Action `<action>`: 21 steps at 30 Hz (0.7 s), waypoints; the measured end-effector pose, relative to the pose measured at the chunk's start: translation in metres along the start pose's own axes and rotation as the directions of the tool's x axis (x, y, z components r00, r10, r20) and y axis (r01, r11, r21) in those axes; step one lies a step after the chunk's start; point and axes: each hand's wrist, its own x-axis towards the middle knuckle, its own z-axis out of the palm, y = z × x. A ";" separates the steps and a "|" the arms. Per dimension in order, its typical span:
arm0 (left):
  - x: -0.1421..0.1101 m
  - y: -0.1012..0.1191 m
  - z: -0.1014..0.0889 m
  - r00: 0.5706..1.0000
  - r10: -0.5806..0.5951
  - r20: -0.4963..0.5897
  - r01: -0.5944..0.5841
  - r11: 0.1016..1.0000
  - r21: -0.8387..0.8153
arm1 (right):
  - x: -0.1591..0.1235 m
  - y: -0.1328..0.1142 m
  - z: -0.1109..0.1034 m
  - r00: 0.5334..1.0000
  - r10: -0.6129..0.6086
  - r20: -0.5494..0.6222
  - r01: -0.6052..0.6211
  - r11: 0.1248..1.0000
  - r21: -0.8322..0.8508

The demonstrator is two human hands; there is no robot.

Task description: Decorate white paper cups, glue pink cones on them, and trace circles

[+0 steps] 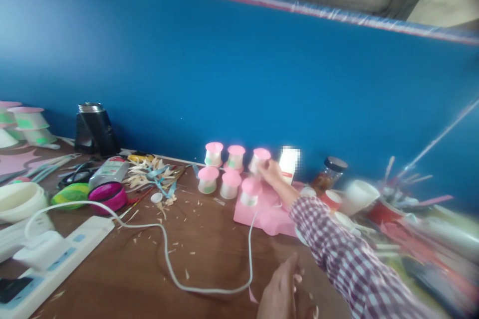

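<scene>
My right hand (272,173), in a checked sleeve, reaches out to the back of the desk and closes its fingers on a small white cup with a pink lid (259,158). Several more pink-lidded cups (220,172) stand in two rows beside it, some on a pink sheet (262,214). My left hand (281,291) hovers low near the front of the brown desk (202,249), fingers loosely curled; I cannot make out anything in it. A white cable (164,249) loops across the desk between the hands.
A white power strip (48,269) with a plug lies at front left. Black kettle (94,129), pink and green tape rolls (108,194), scissors and paper scraps sit at left. A jar (329,174), cups and brushes crowd the blurred right side. A blue partition (239,84) backs the desk.
</scene>
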 end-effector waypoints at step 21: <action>-0.001 0.013 -0.001 0.999 -0.033 -0.037 0.034 0.999 0.032 | -0.014 -0.005 -0.010 0.996 -0.049 -0.077 0.046 0.998 -0.050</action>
